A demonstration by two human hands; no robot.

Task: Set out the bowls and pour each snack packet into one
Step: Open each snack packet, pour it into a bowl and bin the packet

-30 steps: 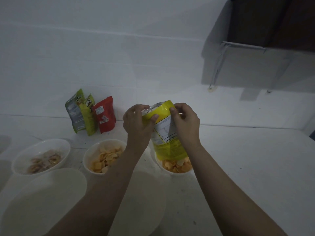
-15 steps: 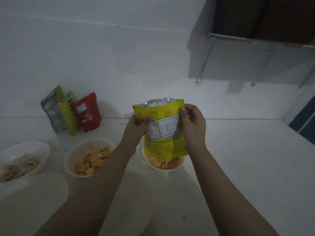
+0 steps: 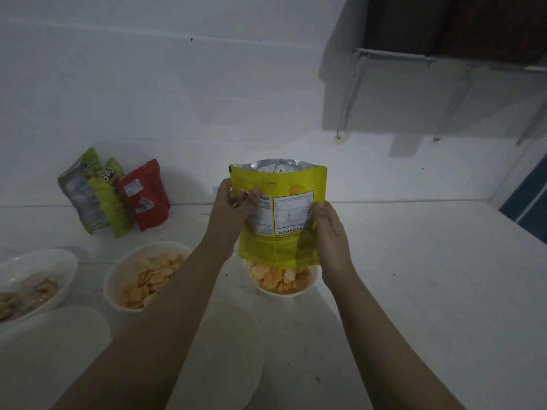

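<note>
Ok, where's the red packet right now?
In the head view, the red packet stands at the back left of the counter, leaning against the wall. It is just right of the two green packets and behind the chip bowl.

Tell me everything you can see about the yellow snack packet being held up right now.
The yellow snack packet is a glossy pouch with a silver foil lining showing at its open top. Its back panel faces the camera, nutrition label printed upside down. It is held roughly upright above the bowl of orange chips, its bottom edge hiding the bowl's far rim. The left hand and the right hand grip its side edges.
</note>
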